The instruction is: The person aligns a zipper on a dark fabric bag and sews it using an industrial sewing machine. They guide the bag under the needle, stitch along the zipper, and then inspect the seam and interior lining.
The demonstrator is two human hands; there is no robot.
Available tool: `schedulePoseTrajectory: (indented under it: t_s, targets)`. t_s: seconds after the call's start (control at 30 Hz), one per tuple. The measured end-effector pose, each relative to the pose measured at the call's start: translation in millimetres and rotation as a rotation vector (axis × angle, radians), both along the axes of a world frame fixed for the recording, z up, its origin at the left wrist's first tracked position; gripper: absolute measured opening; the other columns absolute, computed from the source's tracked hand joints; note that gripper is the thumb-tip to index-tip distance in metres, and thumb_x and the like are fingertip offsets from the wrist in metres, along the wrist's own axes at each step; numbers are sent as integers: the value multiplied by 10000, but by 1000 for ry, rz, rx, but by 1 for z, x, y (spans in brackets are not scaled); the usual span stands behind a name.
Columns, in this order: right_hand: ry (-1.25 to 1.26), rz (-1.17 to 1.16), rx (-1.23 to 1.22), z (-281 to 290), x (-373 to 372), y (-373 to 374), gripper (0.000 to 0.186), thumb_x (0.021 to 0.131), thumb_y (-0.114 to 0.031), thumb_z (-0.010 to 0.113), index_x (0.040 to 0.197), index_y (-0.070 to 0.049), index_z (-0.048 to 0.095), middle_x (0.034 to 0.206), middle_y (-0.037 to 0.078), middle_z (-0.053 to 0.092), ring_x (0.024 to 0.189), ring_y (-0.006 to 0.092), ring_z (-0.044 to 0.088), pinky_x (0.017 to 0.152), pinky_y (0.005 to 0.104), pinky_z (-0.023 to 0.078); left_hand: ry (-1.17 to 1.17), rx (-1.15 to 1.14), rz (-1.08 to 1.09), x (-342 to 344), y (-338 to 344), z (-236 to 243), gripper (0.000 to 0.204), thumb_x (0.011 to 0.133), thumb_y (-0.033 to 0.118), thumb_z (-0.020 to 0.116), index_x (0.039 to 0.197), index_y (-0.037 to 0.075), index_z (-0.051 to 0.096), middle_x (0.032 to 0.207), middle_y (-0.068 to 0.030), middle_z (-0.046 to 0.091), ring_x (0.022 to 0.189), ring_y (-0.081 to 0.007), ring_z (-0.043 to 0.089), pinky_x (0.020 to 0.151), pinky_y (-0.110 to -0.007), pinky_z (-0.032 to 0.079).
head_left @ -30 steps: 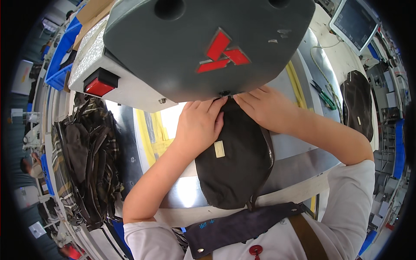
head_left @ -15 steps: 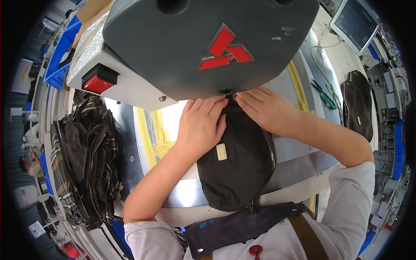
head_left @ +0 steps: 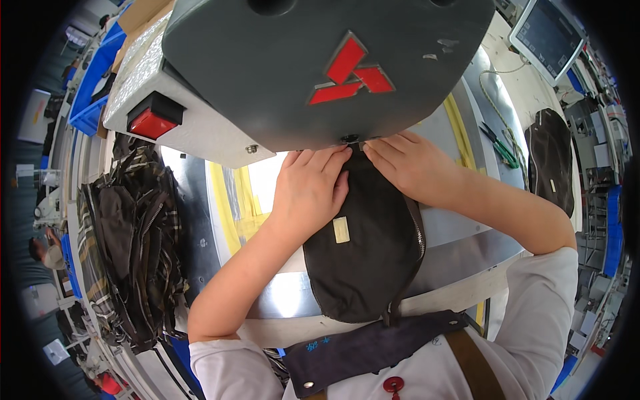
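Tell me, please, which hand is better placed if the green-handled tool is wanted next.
Probably the right hand: it is nearer the green-handled tool, which lies to the right. The left hand is farther, at the left side of the dark pouch. Both hands are at the pouch's upper end.

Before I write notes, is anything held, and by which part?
The left hand and right hand touch the dark pouch at its far end; pinched or pressed, I can't tell.

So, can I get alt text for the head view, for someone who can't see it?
A person's left fingers and right fingers rest on the far end of a dark bag, at the edge of a grey machine. Zippered fabric is piled left; a second bag, green-handled tool and screen sit right.
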State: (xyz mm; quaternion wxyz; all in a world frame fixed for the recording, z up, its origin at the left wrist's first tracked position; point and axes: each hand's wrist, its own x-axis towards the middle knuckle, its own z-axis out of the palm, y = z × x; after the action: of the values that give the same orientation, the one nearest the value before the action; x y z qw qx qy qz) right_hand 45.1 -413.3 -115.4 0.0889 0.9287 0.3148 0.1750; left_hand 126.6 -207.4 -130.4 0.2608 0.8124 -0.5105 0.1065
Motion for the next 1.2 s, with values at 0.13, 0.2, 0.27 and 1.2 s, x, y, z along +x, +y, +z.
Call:
schedulePoseTrajectory:
  t_s: [0.13, 0.2, 0.27, 1.2]
  targets:
    - [-15, -29, -46, -1, 8, -3, 391, 746, -129, 579, 1088, 58, 604, 1110, 141, 614, 1047, 229, 576, 879, 307, 475, -11, 42, 35, 6, -3, 1, 270, 766, 86, 648, 1035, 69, 641, 1033, -54, 649, 928, -242, 621, 814, -371, 459]
    - [19, -53, -62, 1, 11, -5, 393, 745, -129, 580, 1091, 58, 600, 1090, 131, 613, 1042, 226, 575, 872, 306, 477, 7, 74, 54, 9, -5, 1, 270, 769, 91, 650, 1038, 76, 643, 1017, -52, 653, 902, -246, 625, 797, -372, 458]
    - [24, -35, -54, 3, 11, -5, 391, 745, -128, 583, 1089, 59, 598, 1078, 126, 611, 1031, 225, 576, 866, 308, 478, 35, 107, 87, 11, -4, -2, 270, 768, 94, 653, 1038, 79, 644, 1001, -50, 655, 879, -250, 627, 787, -373, 458]
    - [78, -233, 475, -19, -18, 26, 303, 784, -120, 563, 1080, -71, 604, 1061, 76, 560, 984, 244, 557, 746, 332, 526, 544, 184, 394, 8, -3, 13, 279, 805, 223, 666, 973, 3, 632, 753, -145, 623, 715, -301, 615, 674, -361, 482]
